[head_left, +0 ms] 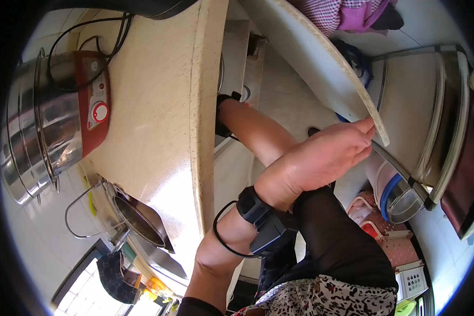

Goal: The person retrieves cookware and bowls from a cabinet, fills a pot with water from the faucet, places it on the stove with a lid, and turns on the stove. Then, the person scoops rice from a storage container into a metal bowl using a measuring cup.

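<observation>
2 arms (262,129) crossed, left hand (321,158) closed on cabinet door (313,63) edge, right hand hidden behind counter (142,105), grip indeterminable.

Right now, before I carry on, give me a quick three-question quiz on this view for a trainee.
1. Which hand is at the free edge of the white cabinet door? A: right; B: left; C: both.
2. True or false: the right hand is in full view.
3. Fill in: the base of the steel pot is coloured ____.

Key:
1. B, the left hand.
2. False; the edge of the countertop hides it.
3. Red.
</observation>
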